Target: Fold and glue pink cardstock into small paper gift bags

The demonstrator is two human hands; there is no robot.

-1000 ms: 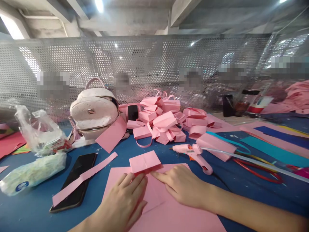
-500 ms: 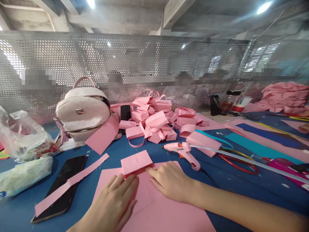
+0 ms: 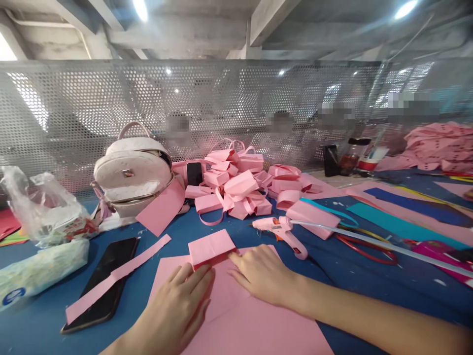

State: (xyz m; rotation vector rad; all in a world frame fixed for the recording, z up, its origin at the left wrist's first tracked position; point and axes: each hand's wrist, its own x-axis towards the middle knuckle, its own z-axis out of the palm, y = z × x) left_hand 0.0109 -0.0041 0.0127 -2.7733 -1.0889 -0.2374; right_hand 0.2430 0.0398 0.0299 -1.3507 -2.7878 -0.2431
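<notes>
A: Left side first. What are you recording?

B: A clear plastic bag [image 3: 46,209] is standing behind a packet with a blue logo [image 3: 48,266]. A torn-edged pink paper strip [image 3: 148,256] is lying across 1 black smartphone [image 3: 121,256]. Behind them, a pale backpack [image 3: 135,172] is sitting upright, with 1 pink paper sheet [image 3: 160,209] leaning at its front.

A: And the left hand [image 3: 177,301]?

B: It is resting palm down, its fingers lying extended at the near edge of the folded pink paper piece [image 3: 211,246]. That piece is lying over the far edge of the large pink sheet [image 3: 262,323], directly ahead of the 2 hands. Farther back, a heap of folded pink paper bags [image 3: 242,185] is spreading out.

A: Right hand [image 3: 262,273]?

B: Its index finger is reaching to the near right corner of the piece. Whether its other fingers are gripping anything, I cannot tell. The 2 hands are staying apart from each other.

A: Farther right?

B: 1 pink glue gun [image 3: 283,231] is lying on the blue table [image 3: 354,301], its nozzle pointing left. A translucent glue stick [image 3: 369,239] is extending from its back, passing over red and yellow loops.
</notes>
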